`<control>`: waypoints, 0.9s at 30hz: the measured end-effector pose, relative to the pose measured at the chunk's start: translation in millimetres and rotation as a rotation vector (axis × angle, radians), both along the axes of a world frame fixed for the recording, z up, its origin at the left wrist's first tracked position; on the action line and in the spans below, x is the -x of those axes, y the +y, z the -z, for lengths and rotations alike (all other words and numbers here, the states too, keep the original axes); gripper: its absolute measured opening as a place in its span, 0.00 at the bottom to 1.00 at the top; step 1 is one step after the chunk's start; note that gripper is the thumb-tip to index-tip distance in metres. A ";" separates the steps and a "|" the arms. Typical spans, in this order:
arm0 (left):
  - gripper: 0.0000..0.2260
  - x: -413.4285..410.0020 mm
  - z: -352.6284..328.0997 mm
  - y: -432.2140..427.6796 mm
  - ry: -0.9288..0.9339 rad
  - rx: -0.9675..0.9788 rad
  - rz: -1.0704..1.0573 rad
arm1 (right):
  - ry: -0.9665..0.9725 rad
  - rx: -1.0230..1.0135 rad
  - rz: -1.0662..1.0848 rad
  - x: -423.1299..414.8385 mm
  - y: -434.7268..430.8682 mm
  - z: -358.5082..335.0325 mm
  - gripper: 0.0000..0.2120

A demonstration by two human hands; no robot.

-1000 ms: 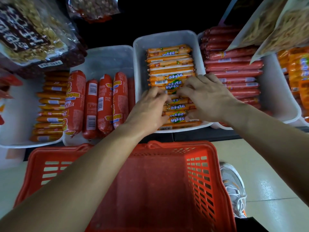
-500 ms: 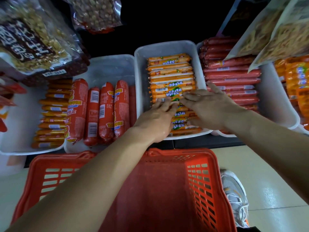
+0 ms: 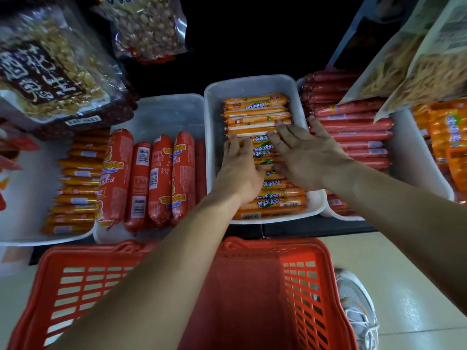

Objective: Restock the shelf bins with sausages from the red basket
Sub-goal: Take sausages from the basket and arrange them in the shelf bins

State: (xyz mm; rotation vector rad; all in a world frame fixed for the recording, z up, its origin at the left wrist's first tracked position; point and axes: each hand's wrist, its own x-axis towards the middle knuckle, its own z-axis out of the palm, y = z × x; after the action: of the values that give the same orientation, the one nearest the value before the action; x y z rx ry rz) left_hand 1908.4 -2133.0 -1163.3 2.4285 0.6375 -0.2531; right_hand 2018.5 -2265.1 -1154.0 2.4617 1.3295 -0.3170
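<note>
Where left hand (image 3: 238, 170) and right hand (image 3: 308, 157) press, orange sausages (image 3: 255, 109) lie crosswise.

Four bins stand side by side across the middle of the frame, on a shelf. The far-left bin (image 3: 22, 198) holds thin sausages (image 3: 75, 183); the second bin (image 3: 164, 112) holds thick sausages (image 3: 159, 180) in its near half. The middle bin (image 3: 250, 84) holds stacked sausages (image 3: 255, 109), and on these lie the left hand (image 3: 240, 173) and, to its right, the right hand (image 3: 308, 157). The right bin (image 3: 414, 168) holds long sausages (image 3: 353, 127), with packs (image 3: 447, 132) at the right edge. Bags hang over the bins at upper left (image 3: 50, 72), top centre (image 3: 144, 26) and upper right (image 3: 417, 66). The basket (image 3: 278, 246) fills the bottom centre, below the bins; a shoe (image 3: 358, 306) stands on the floor (image 3: 417, 274) at lower right, just beside it
</note>
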 end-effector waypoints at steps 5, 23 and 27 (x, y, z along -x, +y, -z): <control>0.33 -1.2 1.8 4.9 0.073 0.013 0.054 | 0.053 -0.072 0.027 1.5 5.1 -6.3 0.35; 0.27 -65.2 32.8 37.7 -0.088 -0.134 -0.063 | -0.073 -0.026 0.095 -42.2 45.4 6.0 0.42; 0.27 -64.7 18.3 43.0 -0.101 -0.012 -0.066 | -0.053 -0.060 0.102 -40.9 42.5 3.2 0.41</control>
State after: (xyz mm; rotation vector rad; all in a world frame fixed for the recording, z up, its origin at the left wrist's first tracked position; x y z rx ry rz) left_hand 1973.2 -2090.0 -1181.6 2.4091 0.6741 -0.0997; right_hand 2059.4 -2222.6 -1157.2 2.5739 1.2118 -0.2376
